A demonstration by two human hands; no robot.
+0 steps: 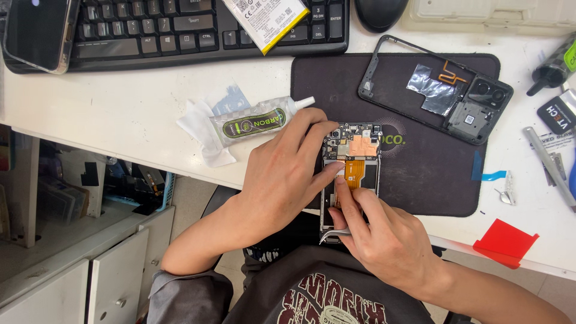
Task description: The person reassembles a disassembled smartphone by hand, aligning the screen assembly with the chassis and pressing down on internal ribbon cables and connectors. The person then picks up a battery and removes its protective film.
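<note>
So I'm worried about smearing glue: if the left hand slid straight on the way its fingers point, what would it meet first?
Probably the opened phone its left hand fingertips already touch, then the black mat. The glue tube lies off that line.

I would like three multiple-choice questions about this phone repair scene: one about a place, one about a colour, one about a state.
1. Where does the glue tube lie?
A. on the dark mat
B. on the white desk, left of the mat
C. on the keyboard

2. What colour is the flat piece at the desk's near right edge?
A. red
B. green
C. yellow

3. In what state is the phone under the hands?
A. closed
B. wrapped
C. opened, back cover off

Answers:
1 B: the tube rests on white paper on the desk, off the mat.
2 A: it is plainly red.
3 C: its board and orange flex show; the left hand and right hand touch it, and the back cover lies apart.
</note>
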